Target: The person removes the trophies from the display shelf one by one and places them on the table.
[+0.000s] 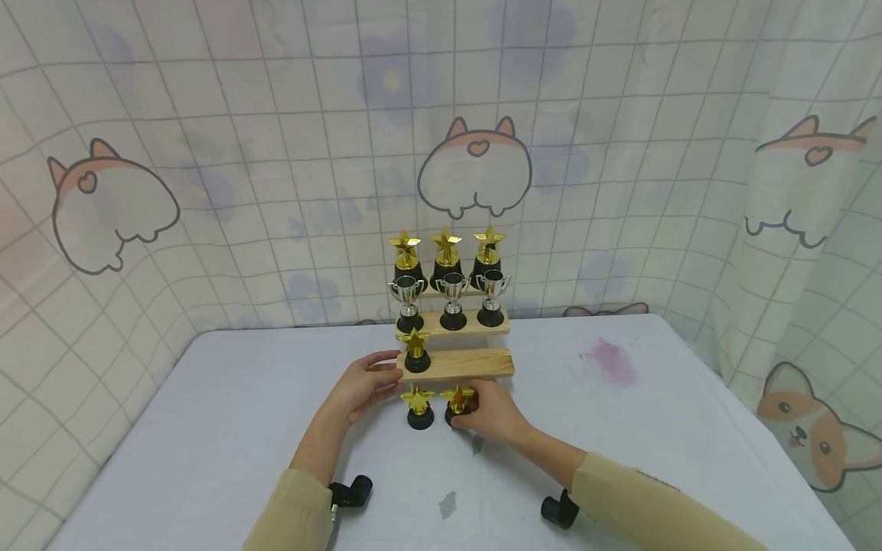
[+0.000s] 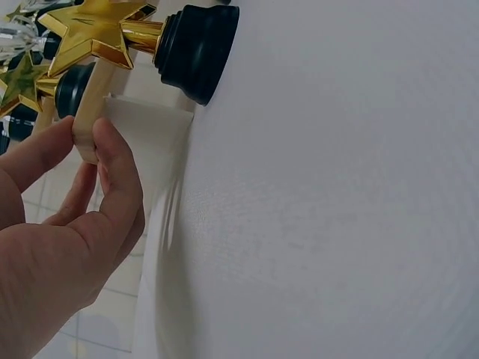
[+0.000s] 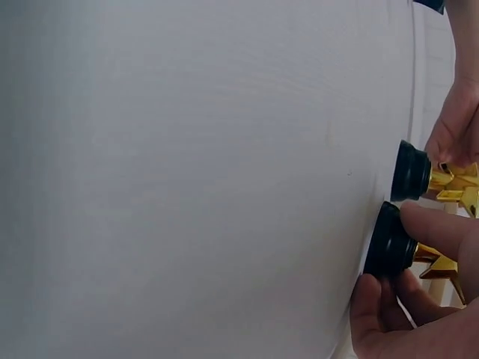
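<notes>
My right hand point(image 1: 498, 413) grips a small gold star trophy point(image 3: 388, 241) by its black base, thumb on one side and fingers on the other, low at the white tabletop. Left of it stands a matching star trophy point(image 1: 419, 413), upright on the cloth. With thumb and fingers, my left hand point(image 1: 361, 386) pinches the left end of the lowest wooden board point(image 1: 472, 363) of a stepped display rack. On that board's left end sits another star trophy point(image 1: 416, 353). In the left wrist view, the pinched board end point(image 2: 91, 112) shows between thumb and index finger.
Silver cup trophies point(image 1: 452, 295) line the middle board point(image 1: 471, 318) of the rack. Taller gold star trophies point(image 1: 446, 256) stand behind on the top level. A white-clothed table point(image 1: 241, 428) lies beneath, with a patterned curtain point(image 1: 310, 191) around its back and sides.
</notes>
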`<state>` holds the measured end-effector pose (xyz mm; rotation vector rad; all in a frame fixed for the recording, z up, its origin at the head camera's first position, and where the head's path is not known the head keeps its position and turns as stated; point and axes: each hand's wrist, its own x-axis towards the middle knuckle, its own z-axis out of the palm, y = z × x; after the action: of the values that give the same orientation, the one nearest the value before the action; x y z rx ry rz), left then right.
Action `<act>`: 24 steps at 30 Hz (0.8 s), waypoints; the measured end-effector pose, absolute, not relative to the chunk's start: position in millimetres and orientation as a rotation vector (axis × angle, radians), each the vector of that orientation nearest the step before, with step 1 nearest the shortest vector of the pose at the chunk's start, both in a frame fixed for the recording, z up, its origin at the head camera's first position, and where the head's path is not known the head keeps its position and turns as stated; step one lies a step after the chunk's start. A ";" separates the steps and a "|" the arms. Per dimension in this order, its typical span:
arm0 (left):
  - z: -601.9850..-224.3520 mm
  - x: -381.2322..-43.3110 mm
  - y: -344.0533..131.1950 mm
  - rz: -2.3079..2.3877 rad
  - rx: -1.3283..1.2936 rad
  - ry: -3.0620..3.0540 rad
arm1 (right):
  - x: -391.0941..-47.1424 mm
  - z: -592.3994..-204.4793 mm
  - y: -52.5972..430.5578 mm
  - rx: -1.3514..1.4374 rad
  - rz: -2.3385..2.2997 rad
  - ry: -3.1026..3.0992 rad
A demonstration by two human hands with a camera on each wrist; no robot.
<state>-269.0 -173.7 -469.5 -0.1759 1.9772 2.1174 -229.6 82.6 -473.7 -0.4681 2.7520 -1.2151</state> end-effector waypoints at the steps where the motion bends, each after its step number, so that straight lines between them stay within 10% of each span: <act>1: -469.6 -269.1 -173.6 2.119 -0.177 1.975 | -229.6 -473.7 82.3 -0.478 -1.206 2.760; 24: -471.0 -268.3 -173.6 2.134 -0.169 1.958 | -223.4 -465.4 104.2 -0.526 -1.190 2.829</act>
<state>-268.3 -173.6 -471.0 -0.1686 1.9580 2.1339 -223.4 104.2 -465.4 -0.5256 2.8286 -1.1895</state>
